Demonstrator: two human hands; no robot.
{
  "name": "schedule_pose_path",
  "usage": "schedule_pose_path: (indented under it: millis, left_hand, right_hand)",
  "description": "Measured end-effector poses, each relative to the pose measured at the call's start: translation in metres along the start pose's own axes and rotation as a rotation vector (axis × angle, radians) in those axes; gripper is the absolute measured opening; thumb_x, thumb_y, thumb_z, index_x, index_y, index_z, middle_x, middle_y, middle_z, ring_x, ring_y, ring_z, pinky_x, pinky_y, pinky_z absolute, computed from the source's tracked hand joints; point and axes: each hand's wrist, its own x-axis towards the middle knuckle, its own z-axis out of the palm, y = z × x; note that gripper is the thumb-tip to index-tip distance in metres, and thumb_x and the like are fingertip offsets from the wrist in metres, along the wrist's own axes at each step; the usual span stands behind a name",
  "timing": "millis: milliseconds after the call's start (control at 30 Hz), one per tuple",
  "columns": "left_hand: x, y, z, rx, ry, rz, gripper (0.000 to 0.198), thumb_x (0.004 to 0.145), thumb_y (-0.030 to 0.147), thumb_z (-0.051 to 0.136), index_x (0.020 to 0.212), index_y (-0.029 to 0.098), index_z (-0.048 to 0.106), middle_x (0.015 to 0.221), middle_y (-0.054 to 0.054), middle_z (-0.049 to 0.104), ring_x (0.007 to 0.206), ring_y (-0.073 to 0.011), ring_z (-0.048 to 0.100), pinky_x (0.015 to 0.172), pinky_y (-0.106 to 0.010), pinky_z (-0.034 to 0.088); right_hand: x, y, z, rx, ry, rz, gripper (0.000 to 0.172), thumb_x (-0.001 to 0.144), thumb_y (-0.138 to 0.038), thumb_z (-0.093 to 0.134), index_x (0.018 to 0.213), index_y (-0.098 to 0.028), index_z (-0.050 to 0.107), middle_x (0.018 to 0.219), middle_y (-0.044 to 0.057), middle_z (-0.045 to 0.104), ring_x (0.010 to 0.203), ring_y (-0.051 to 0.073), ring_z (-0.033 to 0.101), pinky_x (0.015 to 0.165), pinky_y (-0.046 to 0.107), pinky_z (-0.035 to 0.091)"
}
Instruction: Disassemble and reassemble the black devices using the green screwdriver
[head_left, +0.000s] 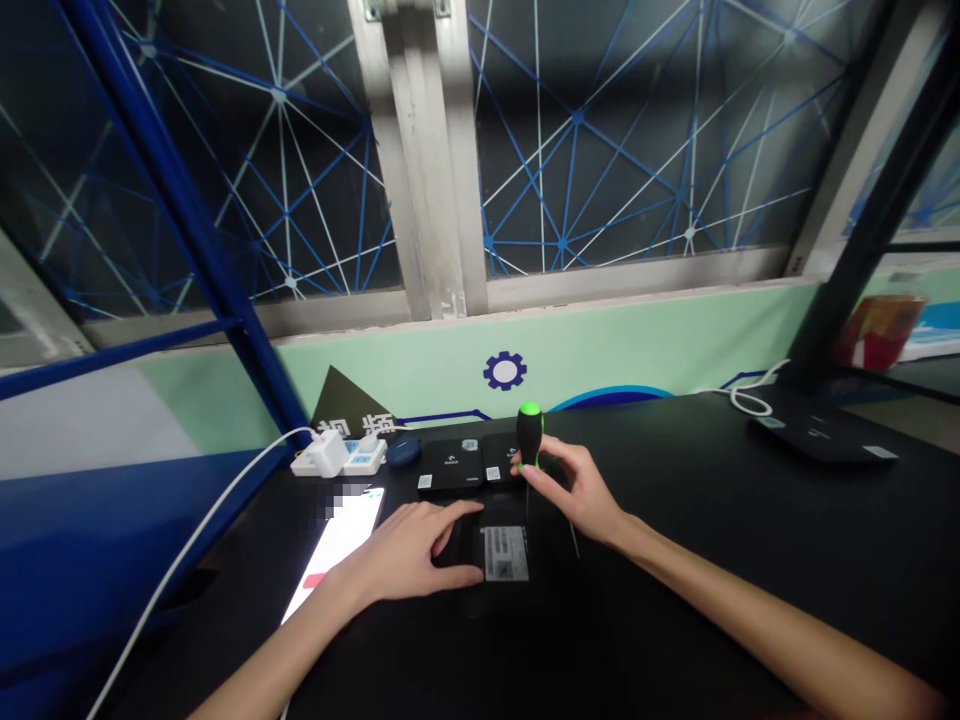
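Note:
A black flat box (pixel 504 603) with a white printed label (pixel 507 554) lies on the dark table in front of me. My left hand (pixel 416 548) rests against its left side, thumb and index finger stretched apart on it. Upright in my right hand (pixel 574 485) is a screwdriver (pixel 529 437) with a black handle and bright green cap. The fingers close around the lower handle, and its thin shaft points down to the far part of the box. Whether the tip sits in a screw is too dark to tell.
Two more black boxes (pixel 450 465) lie behind, beside a round dark blue object (pixel 403 452). A white power strip (pixel 367 458) with plugs and a cable stands at the back left. A lit phone (pixel 337 540) lies by my left arm. Another black device (pixel 825 437) and white cable (pixel 750 402) are far right.

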Motion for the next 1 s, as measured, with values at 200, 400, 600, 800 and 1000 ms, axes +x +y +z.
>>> schedule_pose_path:
  millis: [200,400,600,800,1000]
  left_hand:
    - [-0.0008,0.0015,-0.0018,0.0,0.004,0.015,0.064,0.084,0.065,0.06,0.137,0.032,0.05,0.074,0.005,0.056,0.066,-0.0159,0.055,0.059,-0.027,0.033]
    - [-0.0009,0.0011,-0.0022,-0.002,0.011,0.019,0.064,0.084,0.065,0.06,0.137,0.031,0.05,0.074,0.005,0.057,0.067,-0.0167,0.056,0.06,-0.027,0.034]
    - [-0.0016,0.0012,-0.0026,-0.011,0.005,0.022,0.066,0.083,0.067,0.059,0.138,0.031,0.05,0.072,0.005,0.057,0.065,-0.0165,0.056,0.059,-0.027,0.034]
    - [-0.0022,0.0016,-0.0026,-0.011,0.01,0.015,0.066,0.083,0.067,0.059,0.137,0.03,0.051,0.075,0.004,0.058,0.07,-0.0181,0.056,0.063,-0.027,0.036]
    - [-0.0007,0.0021,-0.0005,-0.038,-0.001,0.003,0.069,0.081,0.069,0.06,0.137,0.029,0.051,0.074,0.004,0.058,0.068,-0.0178,0.056,0.061,-0.028,0.035]
  right_hand:
    - [0.0022,0.0006,0.0034,-0.017,0.082,0.015,0.009,0.086,-0.029,0.07,0.085,-0.021,0.071,0.091,0.005,0.066,0.088,0.022,0.062,0.082,0.037,0.047]
    - [-0.0001,0.0047,0.0054,0.082,0.091,0.079,0.018,0.083,-0.029,0.074,0.1,-0.022,0.074,0.099,0.007,0.071,0.095,0.025,0.064,0.086,0.039,0.049]
    - [-0.0022,-0.0006,0.0034,0.148,0.075,0.096,0.014,0.087,-0.031,0.069,0.094,-0.019,0.073,0.102,0.008,0.073,0.097,0.026,0.066,0.089,0.04,0.049]
    - [-0.0019,-0.0029,0.0004,0.117,0.049,0.044,0.02,0.091,-0.032,0.064,0.103,-0.02,0.074,0.103,0.008,0.07,0.097,0.025,0.064,0.088,0.039,0.049]
    - [0.0006,-0.0026,0.005,0.059,0.109,0.063,0.015,0.086,-0.033,0.07,0.095,-0.021,0.075,0.095,0.007,0.068,0.092,0.024,0.062,0.084,0.039,0.05]
